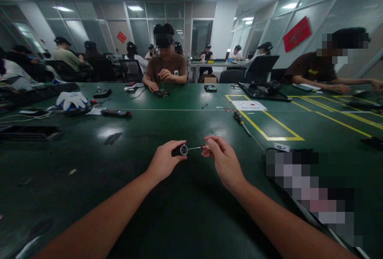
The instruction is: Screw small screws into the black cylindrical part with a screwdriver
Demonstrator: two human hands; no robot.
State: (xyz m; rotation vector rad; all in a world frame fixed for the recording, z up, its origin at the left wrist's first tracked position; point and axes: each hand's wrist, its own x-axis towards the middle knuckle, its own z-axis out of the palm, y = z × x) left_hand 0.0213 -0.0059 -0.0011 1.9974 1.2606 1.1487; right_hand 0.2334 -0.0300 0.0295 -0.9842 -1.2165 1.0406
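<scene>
My left hand (164,159) is closed around a short black cylindrical part (180,150), whose round, light-rimmed end faces right. Between the fingers of my right hand (223,157) is the reddish, see-through handle of a small screwdriver (206,147). Its thin metal shaft points left, and the tip reaches the open end of the cylindrical part; whether it touches inside is too small to tell. Both hands are raised over the green table (167,219), near the middle of the view.
A yellow-and-black screwdriver (241,123) lies beyond my right hand, near a white paper sheet (249,105). White gloves (71,100) and a dark tool (116,113) lie at the left. People work across the table and at the right. A blurred-out device stands at the right front.
</scene>
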